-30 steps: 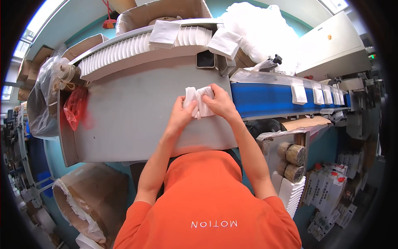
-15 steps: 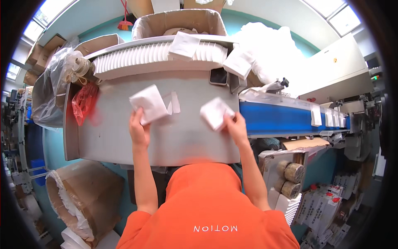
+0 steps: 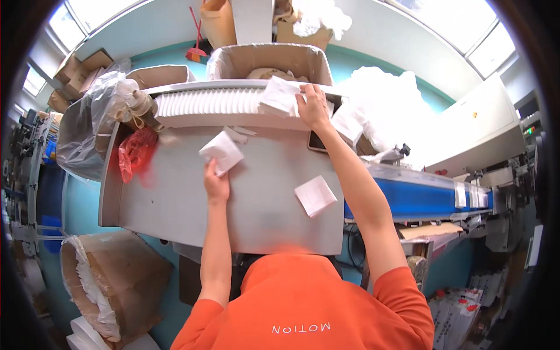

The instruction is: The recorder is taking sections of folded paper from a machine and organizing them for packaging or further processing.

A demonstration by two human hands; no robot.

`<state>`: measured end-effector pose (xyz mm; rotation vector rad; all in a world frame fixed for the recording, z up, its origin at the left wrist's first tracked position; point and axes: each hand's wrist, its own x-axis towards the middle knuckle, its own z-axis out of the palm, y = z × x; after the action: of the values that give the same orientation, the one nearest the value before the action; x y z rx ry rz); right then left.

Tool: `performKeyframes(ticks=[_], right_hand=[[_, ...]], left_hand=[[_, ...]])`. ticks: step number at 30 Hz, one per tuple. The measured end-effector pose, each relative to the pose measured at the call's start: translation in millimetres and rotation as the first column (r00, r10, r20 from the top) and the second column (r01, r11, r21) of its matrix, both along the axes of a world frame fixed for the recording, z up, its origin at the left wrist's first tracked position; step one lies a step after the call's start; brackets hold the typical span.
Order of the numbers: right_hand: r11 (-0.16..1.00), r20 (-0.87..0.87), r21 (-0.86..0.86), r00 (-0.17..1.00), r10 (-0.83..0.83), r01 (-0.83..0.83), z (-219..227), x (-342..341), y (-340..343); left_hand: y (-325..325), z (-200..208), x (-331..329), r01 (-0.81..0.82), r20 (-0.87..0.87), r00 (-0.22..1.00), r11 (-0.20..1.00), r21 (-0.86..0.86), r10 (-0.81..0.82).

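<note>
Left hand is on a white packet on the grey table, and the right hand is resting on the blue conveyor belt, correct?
Not quite. The head view shows the right hand up on a white packet atop the row of stacked white pieces, not on the blue conveyor belt. The left hand does hold a white packet on the grey table.

The counter [image 3: 175, 204] is filling the middle of the frame. A folded packet [image 3: 221, 151] is lying on it left of centre, with the left hand [image 3: 216, 185] touching it from below. Another packet [image 3: 315, 195] is lying alone at centre right. Along the counter's upper edge a row of stacked packets [image 3: 204, 104] is running, and the right hand [image 3: 313, 108] is resting on a packet [image 3: 280, 96] at its right end. A cardboard box [image 3: 265, 61] is standing above the row, and a conveyor belt [image 3: 408, 198] is extending right.
</note>
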<state>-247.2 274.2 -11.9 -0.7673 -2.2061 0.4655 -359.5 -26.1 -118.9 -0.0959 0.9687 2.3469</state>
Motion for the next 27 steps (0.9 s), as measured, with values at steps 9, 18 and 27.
performKeyframes(ticks=[9, 18, 27], right_hand=[[0.993, 0.106, 0.103, 0.992, -0.073, 0.062, -13, -25, 19], [0.994, 0.189, 0.049, 0.979, 0.082, -0.093, 1, -48, 43], [0.983, 0.267, 0.095, 0.956, 0.125, -0.155, 11, -57, 28]], left_hand=[[-139, 25, 26, -0.082, 0.047, 0.995, 0.994, -0.07, 0.085], [-162, 7, 44, -0.129, 0.079, 0.987, 0.986, -0.107, 0.137], [-166, 2, 54, -0.173, 0.078, 0.981, 0.983, -0.066, 0.178]])
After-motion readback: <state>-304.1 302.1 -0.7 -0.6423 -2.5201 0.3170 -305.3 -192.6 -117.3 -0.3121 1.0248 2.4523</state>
